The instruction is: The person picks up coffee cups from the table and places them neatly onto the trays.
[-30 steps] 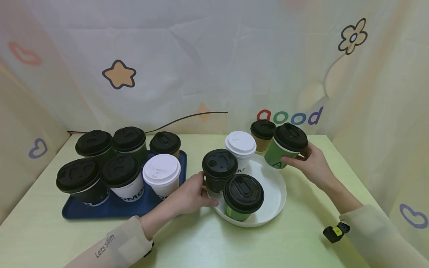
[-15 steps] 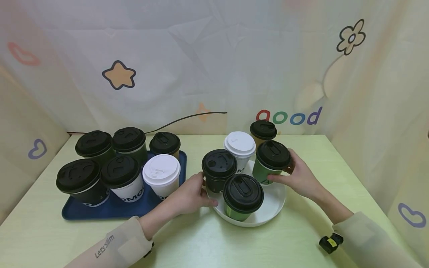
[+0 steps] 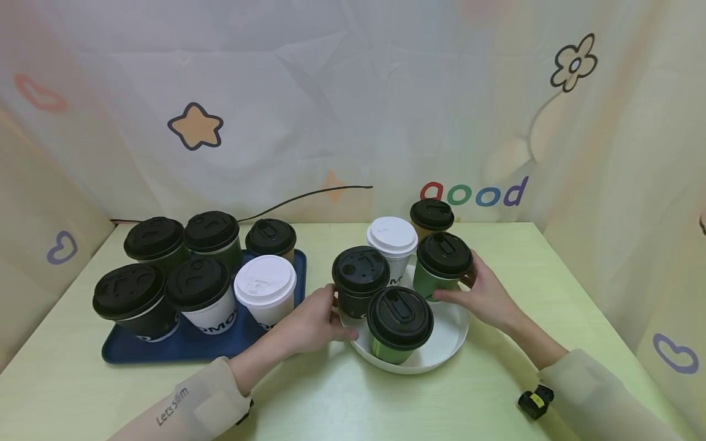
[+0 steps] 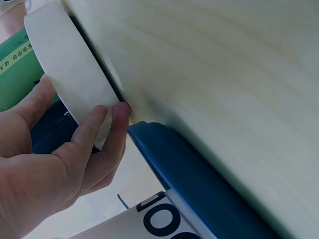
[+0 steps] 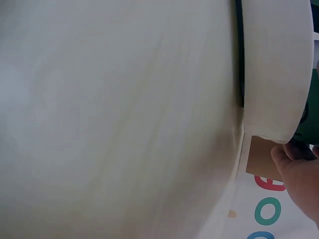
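My right hand (image 3: 485,294) grips a green paper coffee cup (image 3: 429,282) with a black lid, upright over the back right of the round white tray (image 3: 449,337). In the right wrist view only part of this hand (image 5: 301,184) shows, by the tray's outer wall (image 5: 276,69). My left hand (image 3: 317,318) holds the tray's left rim; the left wrist view has its fingers against the outer wall (image 4: 70,59) and thumb at the rim. A black cup (image 3: 361,275), another green cup (image 3: 399,324) and a white cup (image 3: 391,236) stand on the tray.
A tan cup (image 3: 432,214) with a black lid stands behind the held cup. To the left, a blue rectangular tray (image 3: 127,349) bears several lidded cups, its edge (image 4: 189,169) close to my left fingers. A printed curtain (image 3: 248,92) borders the table's back.
My right hand has brought the green cup left and down, from the tray's right side to beside the white cup. The left hand stays at the rim.
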The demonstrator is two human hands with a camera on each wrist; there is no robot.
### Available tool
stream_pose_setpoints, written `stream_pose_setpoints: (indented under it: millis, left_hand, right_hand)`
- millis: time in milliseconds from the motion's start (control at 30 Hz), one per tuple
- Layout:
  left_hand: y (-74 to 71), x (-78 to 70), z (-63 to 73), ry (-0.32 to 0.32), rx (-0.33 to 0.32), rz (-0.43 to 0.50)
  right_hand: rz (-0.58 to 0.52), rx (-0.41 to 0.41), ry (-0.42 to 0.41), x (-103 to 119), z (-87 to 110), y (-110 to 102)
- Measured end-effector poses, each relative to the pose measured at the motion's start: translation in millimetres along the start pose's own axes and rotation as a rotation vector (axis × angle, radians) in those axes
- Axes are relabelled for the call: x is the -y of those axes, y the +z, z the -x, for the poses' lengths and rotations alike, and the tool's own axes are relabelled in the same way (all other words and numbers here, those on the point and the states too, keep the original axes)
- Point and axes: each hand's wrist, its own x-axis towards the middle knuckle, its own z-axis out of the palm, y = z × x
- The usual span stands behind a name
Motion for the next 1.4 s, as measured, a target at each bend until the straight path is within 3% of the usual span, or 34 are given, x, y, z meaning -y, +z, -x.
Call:
stream_pose_setpoints:
  millis: [233,533,833,1033,1400]
  left_hand:
    - [0.8,-0.1,0.3,0.006,-0.007,-0.003]
    - [0.3,-1.0,0.4,-0.006,-0.006,0.008]
    - [0.2,-0.4,0.9,0.0,-0.005,0.023]
    - [0.3,0.5,0.4,0.004,0.0,0.022]
    - [0.0,3.0,-0.7,0.02,0.003,0.025]
  right_hand:
    - [0.026,0.073,0.016,2,2.8,-10]
    - [0.04,0.176,0.02,-3,-4.4,-43]
    - [0.12,0.058,0.117,-14,-17.2,-52]
    - [0.132,-0.023,0.156,-19,-41.6,-50]
    - [0.078,0.002,0.156,-30,-81.5,-48]
